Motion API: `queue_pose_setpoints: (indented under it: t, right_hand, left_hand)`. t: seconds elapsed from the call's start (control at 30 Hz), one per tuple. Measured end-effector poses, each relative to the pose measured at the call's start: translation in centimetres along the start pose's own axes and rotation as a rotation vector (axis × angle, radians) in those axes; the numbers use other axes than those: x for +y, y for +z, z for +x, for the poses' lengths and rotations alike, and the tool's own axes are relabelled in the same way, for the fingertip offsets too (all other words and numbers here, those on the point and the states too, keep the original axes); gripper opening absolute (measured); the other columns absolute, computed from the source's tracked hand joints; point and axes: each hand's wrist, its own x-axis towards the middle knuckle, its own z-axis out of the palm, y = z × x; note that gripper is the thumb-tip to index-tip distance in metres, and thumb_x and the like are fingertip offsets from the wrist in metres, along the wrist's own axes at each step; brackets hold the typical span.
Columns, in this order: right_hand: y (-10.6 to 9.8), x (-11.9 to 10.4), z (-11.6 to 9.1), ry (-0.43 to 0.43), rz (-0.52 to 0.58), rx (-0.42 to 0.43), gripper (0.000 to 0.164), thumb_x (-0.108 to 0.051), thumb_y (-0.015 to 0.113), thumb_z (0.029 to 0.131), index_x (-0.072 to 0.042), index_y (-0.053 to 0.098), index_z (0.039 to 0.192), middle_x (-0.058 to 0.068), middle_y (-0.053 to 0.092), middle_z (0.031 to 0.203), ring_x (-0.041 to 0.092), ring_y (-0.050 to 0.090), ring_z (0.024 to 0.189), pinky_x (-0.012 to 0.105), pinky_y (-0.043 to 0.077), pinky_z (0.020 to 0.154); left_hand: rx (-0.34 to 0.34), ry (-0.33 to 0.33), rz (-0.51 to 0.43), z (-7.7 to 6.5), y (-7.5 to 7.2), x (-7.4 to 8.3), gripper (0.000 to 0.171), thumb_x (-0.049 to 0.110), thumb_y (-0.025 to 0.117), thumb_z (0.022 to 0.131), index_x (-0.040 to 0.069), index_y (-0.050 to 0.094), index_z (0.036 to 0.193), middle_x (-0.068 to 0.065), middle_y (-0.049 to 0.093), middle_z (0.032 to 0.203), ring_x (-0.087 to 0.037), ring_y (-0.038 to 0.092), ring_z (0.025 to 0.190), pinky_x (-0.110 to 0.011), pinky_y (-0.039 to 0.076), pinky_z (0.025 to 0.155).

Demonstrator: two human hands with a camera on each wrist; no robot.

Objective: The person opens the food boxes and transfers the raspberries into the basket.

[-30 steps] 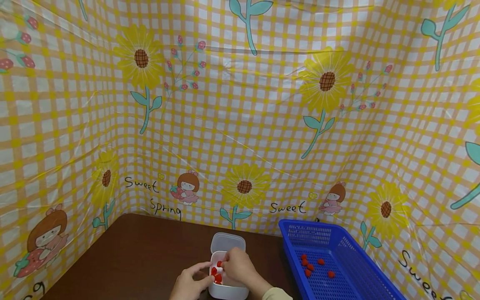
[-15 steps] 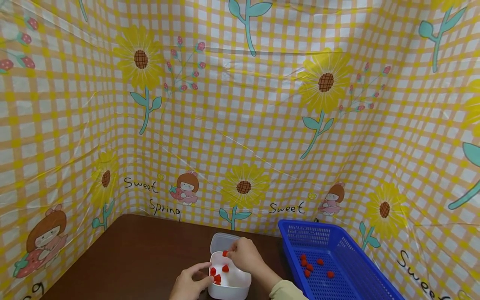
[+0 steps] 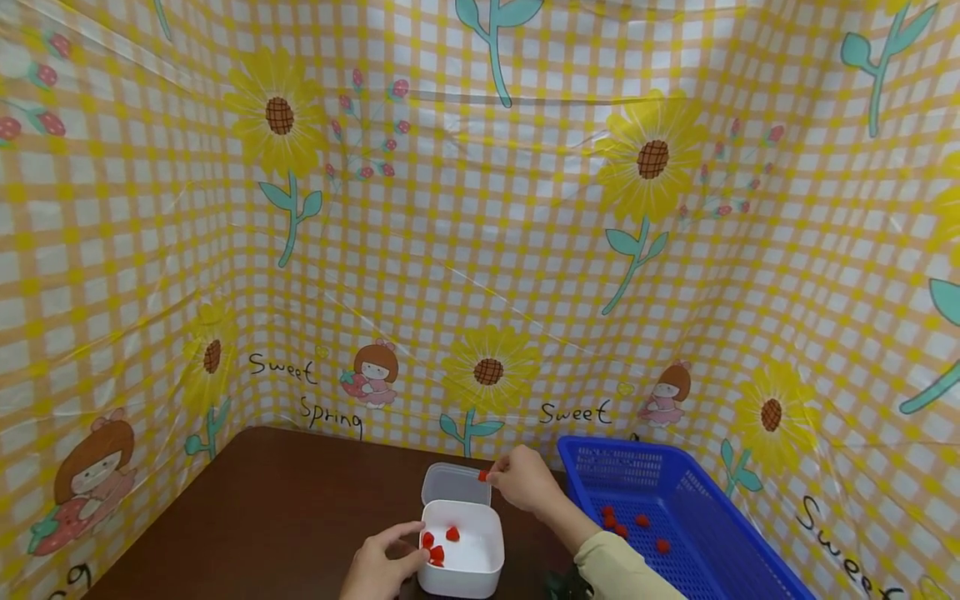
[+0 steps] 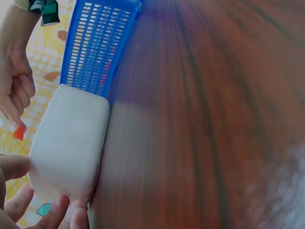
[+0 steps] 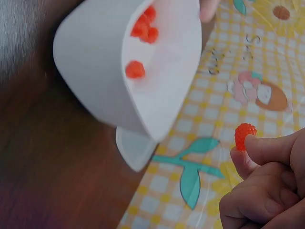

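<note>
- The box (image 3: 459, 585) stands on the surface (image 3: 285, 508), its lid (image 3: 448, 483) folded open behind it.
- The left hand (image 3: 380, 564) is at the box's left side, thumb and fingers apart, the tips touching the rim and wall.
- The right hand (image 3: 528, 481) is behind the box and to its right, thumb and forefinger together, pinching one red berry (image 5: 245, 137) in the air near the lid; the other fingers are folded in.
- About four box berries (image 3: 452, 535) lie inside the box, mostly bunched toward its left end, one set apart.
- Several basket berries (image 3: 642, 521) lie in the blue basket (image 3: 697, 558), right of the box; the right arm may hide some.
- With berries in both containers and one in the air, the work looks partway through; which way the berries travel cannot be told.
- The sheet (image 3: 465, 233) behind the box reads "Sweet" and "Spring" to its left, "Sweet" again to its right.
- No brand or label can be read on box or basket.
</note>
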Motion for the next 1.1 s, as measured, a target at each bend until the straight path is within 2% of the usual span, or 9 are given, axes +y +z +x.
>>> queue_pose_setpoints:
  t: [0.13, 0.23, 0.37, 0.47, 0.57, 0.73, 0.83, 0.93, 1.1]
  right_hand:
    - [-1.5, 0.8, 0.5, 0.047, 0.006, 0.024, 0.030, -0.009, 0.070, 0.091, -0.007, 0.063, 0.063, -0.004, 0.042, 0.054, 0.011, 0.034, 0.049, 0.025, 0.028, 0.048]
    - [-2.7, 1.4, 0.8, 0.069, 0.009, 0.050, 0.032, -0.008, 0.070, 0.091, -0.007, 0.060, 0.060, -0.005, 0.046, 0.058, 0.011, 0.034, 0.050, 0.026, 0.031, 0.050]
    - [-4.2, 2.4, 1.1, 0.084, 0.003, 0.079, 0.044, -0.007, 0.071, 0.090, -0.012, 0.047, 0.054, -0.006, 0.040, 0.056, 0.011, 0.029, 0.049, 0.026, 0.028, 0.050]
    - [-5.1, 3.3, 1.1, 0.095, -0.008, 0.080, 0.053, -0.008, 0.071, 0.090, -0.015, 0.034, 0.053, -0.005, 0.024, 0.052, 0.011, 0.020, 0.048, 0.026, 0.021, 0.048]
    - [-6.0, 4.3, 0.8, 0.107, -0.005, 0.070, 0.054, -0.009, 0.069, 0.092, -0.017, 0.033, 0.054, -0.006, 0.022, 0.051, 0.010, 0.019, 0.047, 0.026, 0.021, 0.048]
    - [-7.4, 6.4, 0.7, 0.153, -0.017, 0.051, 0.048, -0.010, 0.067, 0.094, -0.016, 0.040, 0.054, -0.005, 0.026, 0.051, 0.010, 0.020, 0.046, 0.025, 0.022, 0.046]
    - [-8.1, 7.5, 0.6, 0.179, -0.033, 0.052, 0.046, -0.009, 0.067, 0.093, -0.015, 0.043, 0.054, -0.005, 0.039, 0.055, 0.010, 0.021, 0.046, 0.026, 0.023, 0.047]
    - [-8.8, 8.7, 0.5, 0.197, -0.054, 0.057, 0.046, -0.009, 0.068, 0.091, -0.014, 0.044, 0.052, -0.005, 0.040, 0.057, 0.010, 0.020, 0.047, 0.026, 0.023, 0.048]
    - [-9.6, 10.4, 0.1, 0.224, -0.059, 0.058, 0.046, -0.008, 0.067, 0.089, -0.015, 0.041, 0.051, -0.007, 0.025, 0.052, 0.010, 0.018, 0.049, 0.027, 0.023, 0.049]
  left_hand:
    - [0.000, -0.021, 0.003, 0.0, 0.0, 0.0, 0.044, 0.028, 0.077, 0.087, 0.010, 0.069, 0.126, -0.001, 0.067, 0.090, -0.016, 0.058, 0.067, -0.032, 0.049, 0.055]
    - [0.011, -0.024, 0.011, 0.0, 0.0, 0.1, 0.043, 0.028, 0.077, 0.086, 0.010, 0.070, 0.125, -0.001, 0.067, 0.090, -0.016, 0.057, 0.067, -0.032, 0.048, 0.055]
    - [0.017, -0.026, 0.008, 0.0, 0.1, 0.3, 0.043, 0.028, 0.076, 0.086, 0.011, 0.070, 0.125, -0.002, 0.068, 0.090, -0.016, 0.058, 0.070, -0.032, 0.049, 0.057]
    - [0.021, -0.018, 0.010, -0.1, 0.1, 0.5, 0.043, 0.027, 0.076, 0.086, 0.011, 0.070, 0.125, -0.002, 0.068, 0.090, -0.017, 0.059, 0.072, -0.032, 0.049, 0.058]
    - [0.023, -0.022, 0.019, -0.1, 0.1, 0.4, 0.042, 0.027, 0.077, 0.086, 0.011, 0.070, 0.125, -0.001, 0.067, 0.090, -0.016, 0.059, 0.071, -0.032, 0.049, 0.058]
    - [0.018, -0.042, 0.018, 0.0, 0.1, 0.2, 0.043, 0.028, 0.077, 0.086, 0.011, 0.070, 0.125, -0.001, 0.067, 0.090, -0.016, 0.058, 0.070, -0.032, 0.049, 0.056]
    - [0.011, -0.044, 0.020, 0.0, 0.1, 0.1, 0.044, 0.029, 0.077, 0.087, 0.011, 0.070, 0.126, -0.001, 0.067, 0.091, -0.015, 0.058, 0.070, -0.032, 0.049, 0.056]
    - [0.006, -0.046, 0.025, 0.0, 0.1, 0.2, 0.044, 0.030, 0.077, 0.087, 0.011, 0.069, 0.126, -0.001, 0.067, 0.091, -0.015, 0.058, 0.070, -0.032, 0.049, 0.056]
    - [0.009, -0.045, 0.028, -0.1, 0.0, 0.4, 0.044, 0.029, 0.077, 0.086, 0.011, 0.069, 0.126, -0.001, 0.067, 0.091, -0.016, 0.058, 0.070, -0.032, 0.049, 0.056]
